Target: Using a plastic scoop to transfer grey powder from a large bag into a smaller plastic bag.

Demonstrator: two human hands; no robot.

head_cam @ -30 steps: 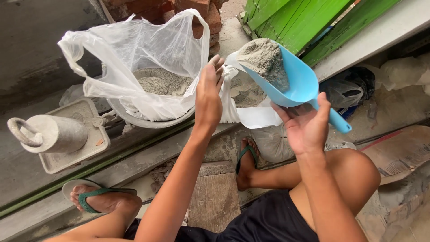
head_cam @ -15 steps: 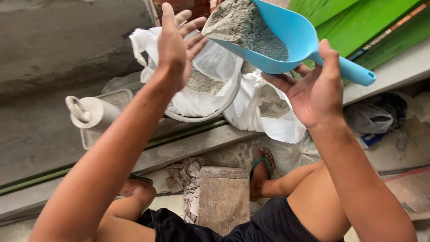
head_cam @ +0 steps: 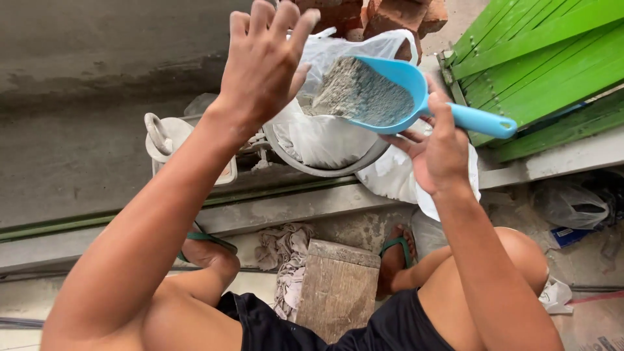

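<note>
My right hand grips the handle of a light blue plastic scoop heaped with grey powder. The scoop tilts left above a white plastic bag that lines a round metal bowl. My left hand is raised in front of the bag with its fingers spread, holding nothing and hiding part of the bag's mouth. A second white bag with powder lies just right of the bowl, under my right hand.
A grey metal weight with a ring rests on a scale tray left of the bowl. Red bricks stand behind, green wooden boards to the right. A wooden block and rags lie between my sandalled feet.
The scoop has come down and left, over the bag in the bowl, tilting more. My left hand stayed raised with spread fingers. The camera view shifted right.
</note>
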